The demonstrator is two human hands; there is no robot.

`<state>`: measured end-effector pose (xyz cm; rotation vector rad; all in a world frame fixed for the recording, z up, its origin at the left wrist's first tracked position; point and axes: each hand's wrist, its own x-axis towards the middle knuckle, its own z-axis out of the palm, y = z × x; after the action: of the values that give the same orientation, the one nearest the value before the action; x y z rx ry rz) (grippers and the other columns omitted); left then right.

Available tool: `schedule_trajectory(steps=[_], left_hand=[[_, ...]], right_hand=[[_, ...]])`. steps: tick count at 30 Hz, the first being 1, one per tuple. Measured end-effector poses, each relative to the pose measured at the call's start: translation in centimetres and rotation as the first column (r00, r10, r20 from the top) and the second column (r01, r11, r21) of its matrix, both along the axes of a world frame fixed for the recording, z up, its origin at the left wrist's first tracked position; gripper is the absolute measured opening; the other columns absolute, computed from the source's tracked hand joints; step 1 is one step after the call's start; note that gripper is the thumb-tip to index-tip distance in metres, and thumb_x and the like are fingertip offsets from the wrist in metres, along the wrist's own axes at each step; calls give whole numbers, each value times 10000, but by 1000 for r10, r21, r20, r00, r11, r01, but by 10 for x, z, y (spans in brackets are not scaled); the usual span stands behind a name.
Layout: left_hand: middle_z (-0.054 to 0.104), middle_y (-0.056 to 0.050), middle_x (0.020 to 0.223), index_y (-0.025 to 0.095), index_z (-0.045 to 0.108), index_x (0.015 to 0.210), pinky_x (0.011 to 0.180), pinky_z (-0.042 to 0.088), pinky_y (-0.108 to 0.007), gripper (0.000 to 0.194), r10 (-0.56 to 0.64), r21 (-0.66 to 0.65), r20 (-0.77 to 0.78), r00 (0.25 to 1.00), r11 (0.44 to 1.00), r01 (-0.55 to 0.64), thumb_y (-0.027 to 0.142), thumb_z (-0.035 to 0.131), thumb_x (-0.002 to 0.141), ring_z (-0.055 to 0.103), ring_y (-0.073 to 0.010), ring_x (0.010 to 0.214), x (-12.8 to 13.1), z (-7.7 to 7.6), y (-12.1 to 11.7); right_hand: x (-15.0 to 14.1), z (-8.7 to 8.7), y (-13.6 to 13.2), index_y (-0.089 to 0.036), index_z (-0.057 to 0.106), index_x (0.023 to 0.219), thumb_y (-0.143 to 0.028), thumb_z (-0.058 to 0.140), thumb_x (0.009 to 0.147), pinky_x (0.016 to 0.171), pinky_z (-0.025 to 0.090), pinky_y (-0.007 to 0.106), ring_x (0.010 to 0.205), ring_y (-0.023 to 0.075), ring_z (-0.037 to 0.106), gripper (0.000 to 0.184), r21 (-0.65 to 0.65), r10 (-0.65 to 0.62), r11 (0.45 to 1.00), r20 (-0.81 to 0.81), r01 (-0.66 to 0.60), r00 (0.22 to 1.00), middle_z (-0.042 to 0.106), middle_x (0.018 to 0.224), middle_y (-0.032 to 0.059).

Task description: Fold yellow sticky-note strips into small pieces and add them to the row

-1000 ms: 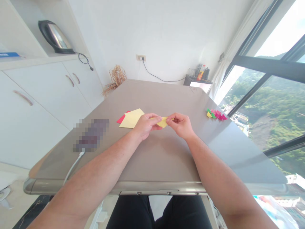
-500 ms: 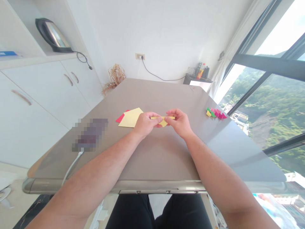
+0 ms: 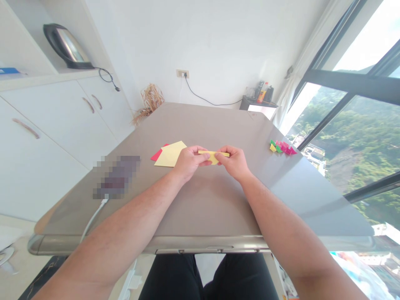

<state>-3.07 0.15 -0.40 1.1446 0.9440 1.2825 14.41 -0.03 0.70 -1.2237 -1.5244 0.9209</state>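
Between my two hands is a small piece of folded yellow paper [image 3: 213, 157], its long straight edge on the far side. My left hand [image 3: 191, 161] pinches its left end between thumb and fingers. On the other end, my right hand [image 3: 231, 160] has the same kind of pinch, and the two thumbs lie close together on the paper. Just left of my left hand, a pale yellow sheet [image 3: 168, 155] lies partly over a red sheet [image 3: 157, 156]. Several small folded paper pieces [image 3: 283, 148] in pink, green and yellow stand at the table's right side.
On the grey table [image 3: 206, 204], a blurred-out dark object [image 3: 117, 177] lies at the left with a white cable [image 3: 95, 216]. A kettle [image 3: 67, 46] stands on the cabinet shelf. Bottles [image 3: 262, 92] stand on a small cabinet beyond the far edge. Windows line the right.
The yellow paper has turned slightly in my fingers, so its pointed lower part now looks broader and flatter. Both hands keep their pinch, and the view has shifted a little.
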Motion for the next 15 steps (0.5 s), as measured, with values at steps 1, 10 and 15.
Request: schedule_trajectory(steps=[1,10,15], left_hand=[[748,-58,828,125,677,835,817,629,-393,241,5,12,-19,1000,1000,-5,231,826,680,739,-195,771,1,0,-1],[755,-64,846,127,698,856,848,618,-417,262,-27,23,-29,999,999,27,273,833,686,744,-211,796,1,1,-3],[755,-77,883,120,718,864,854,614,-415,253,-59,9,27,998,998,59,285,822,704,733,-209,835,1,1,-2]], right_hand=[[0,0,0,-213,702,741,-342,707,723,531,414,267,578,142,566,131,-5,7,1000,-10,-7,1000,657,621,-7],[-2,-3,2,-202,713,737,-404,742,714,545,415,270,589,139,552,206,-12,-3,1000,-22,3,1000,652,636,-3],[-4,-3,1,-193,697,723,-414,740,698,533,384,261,575,118,488,227,13,-56,998,-15,56,998,614,643,-14]])
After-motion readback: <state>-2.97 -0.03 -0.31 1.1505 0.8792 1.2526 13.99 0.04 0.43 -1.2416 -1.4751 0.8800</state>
